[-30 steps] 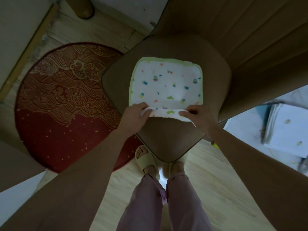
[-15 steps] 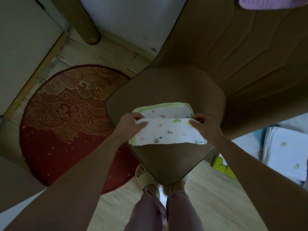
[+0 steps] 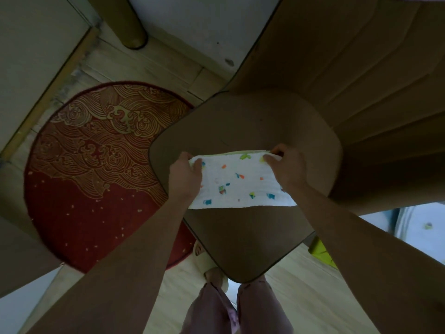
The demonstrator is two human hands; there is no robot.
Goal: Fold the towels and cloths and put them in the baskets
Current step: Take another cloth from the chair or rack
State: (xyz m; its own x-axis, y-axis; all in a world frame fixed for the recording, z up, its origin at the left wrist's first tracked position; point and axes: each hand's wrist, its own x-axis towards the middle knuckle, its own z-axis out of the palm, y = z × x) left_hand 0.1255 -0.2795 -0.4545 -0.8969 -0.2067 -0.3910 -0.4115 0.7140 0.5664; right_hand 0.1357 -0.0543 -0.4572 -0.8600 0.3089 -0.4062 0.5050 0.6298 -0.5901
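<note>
White muslin cloth with coloured print (image 3: 238, 183) on brown rounded stool seat (image 3: 252, 121). Left hand (image 3: 184, 175), right hand (image 3: 286, 165) each pinching far corner. Advise: match edges between grips, flatten crease.

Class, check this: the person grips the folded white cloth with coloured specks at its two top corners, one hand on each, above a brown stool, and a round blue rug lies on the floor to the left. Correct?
One detail is wrong: the round rug is red with a gold wave pattern, not blue, as the head view shows. The rest stands: left hand and right hand grip the cloth above the brown stool.
</note>
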